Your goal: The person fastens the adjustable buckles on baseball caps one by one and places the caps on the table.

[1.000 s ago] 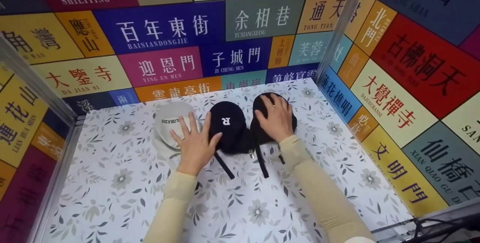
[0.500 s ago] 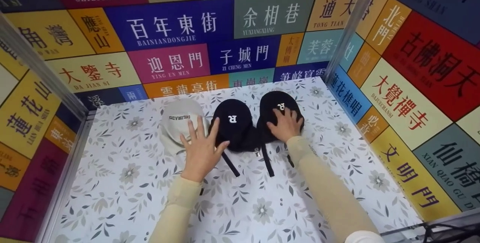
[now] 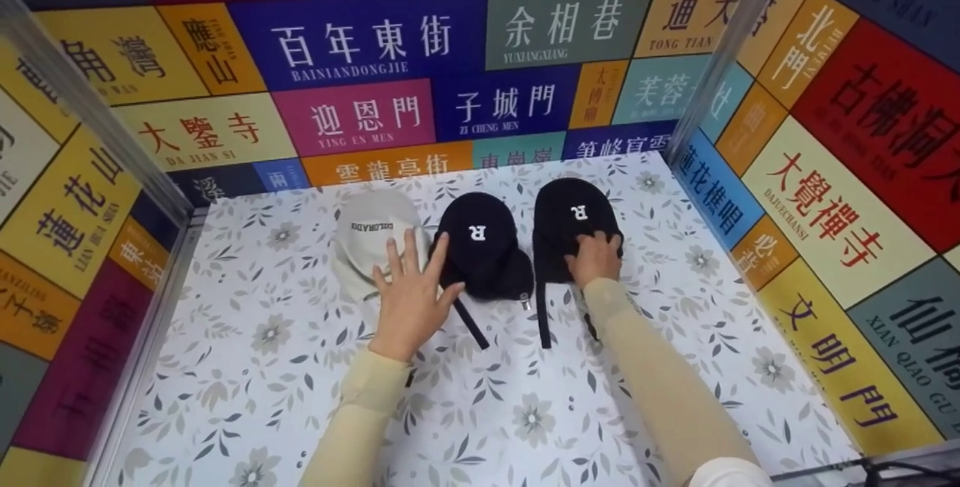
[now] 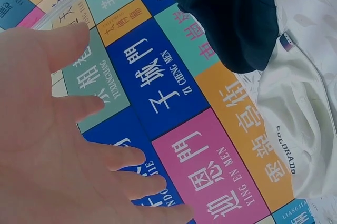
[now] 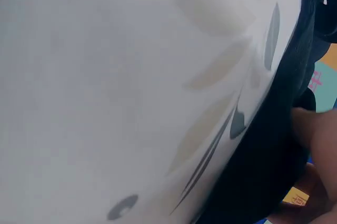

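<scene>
Three caps lie in a row on a floral-patterned table. At the left is a white cap (image 3: 379,235) lettered COLORADO. Beside it sits a black cap (image 3: 476,247) with a white R. A second black cap (image 3: 574,205), also marked R, lies at the right. My left hand (image 3: 412,299) spreads its fingers over the near edges of the white and middle caps. In the left wrist view, that hand (image 4: 63,145) shows straight, parted fingers holding nothing. My right hand (image 3: 598,260) grips the near part of the right cap, fingers curled; the right wrist view shows the thumb against dark fabric (image 5: 258,166).
Black straps (image 3: 471,324) trail from the caps toward me, and a small metal buckle (image 3: 525,301) hangs at the middle cap. Panels with colourful lettering (image 3: 360,40) enclose the table (image 3: 300,397) at the back and sides. Cables (image 3: 892,468) lie at the lower right corner.
The right hand has slid from the crown of the right cap down to its near part, uncovering the R. A gap has opened between the two black caps. The left hand stays spread.
</scene>
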`<state>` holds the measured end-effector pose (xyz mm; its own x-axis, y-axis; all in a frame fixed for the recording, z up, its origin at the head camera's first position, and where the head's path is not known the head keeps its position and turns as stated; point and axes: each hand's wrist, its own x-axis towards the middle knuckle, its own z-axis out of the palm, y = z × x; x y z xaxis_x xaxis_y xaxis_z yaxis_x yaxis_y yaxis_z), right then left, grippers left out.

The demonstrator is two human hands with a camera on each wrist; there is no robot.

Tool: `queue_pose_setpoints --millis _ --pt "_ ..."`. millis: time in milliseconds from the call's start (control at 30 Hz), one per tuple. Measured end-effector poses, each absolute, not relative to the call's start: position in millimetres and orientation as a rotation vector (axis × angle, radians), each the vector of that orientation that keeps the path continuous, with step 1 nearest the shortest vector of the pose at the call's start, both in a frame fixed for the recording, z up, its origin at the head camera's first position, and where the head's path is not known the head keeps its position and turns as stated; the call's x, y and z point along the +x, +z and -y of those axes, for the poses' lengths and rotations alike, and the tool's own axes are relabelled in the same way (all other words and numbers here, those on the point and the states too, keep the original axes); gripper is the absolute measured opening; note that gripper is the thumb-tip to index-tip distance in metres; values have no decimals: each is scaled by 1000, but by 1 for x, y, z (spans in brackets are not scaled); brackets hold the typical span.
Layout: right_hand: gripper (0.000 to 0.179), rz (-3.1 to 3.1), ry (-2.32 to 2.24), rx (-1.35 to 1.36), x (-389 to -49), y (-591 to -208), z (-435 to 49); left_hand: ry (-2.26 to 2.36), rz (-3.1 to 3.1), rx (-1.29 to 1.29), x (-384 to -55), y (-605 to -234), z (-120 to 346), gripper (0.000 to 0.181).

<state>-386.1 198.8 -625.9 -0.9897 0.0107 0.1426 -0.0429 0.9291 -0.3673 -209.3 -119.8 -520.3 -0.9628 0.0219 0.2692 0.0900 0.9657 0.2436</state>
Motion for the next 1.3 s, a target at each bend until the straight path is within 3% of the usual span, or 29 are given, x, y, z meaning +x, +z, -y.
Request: queue_pose_setpoints --millis 133,267,967,1300 --pt "29 2877 591 12 -386 -622 -203 -365 2873 -84 -208 -519 120 81" --pt "22 2813 605 12 -389 -618 -206 -368 2871 -74 -208 -517 122 81" --pt "22 2535 596 -82 -387 -577 -230 -357 2851 -92 -199 -509 121 83" --pt "20 2395 640 -80 -382 -533 -239 -348 2836 -107 -196 -505 120 84"
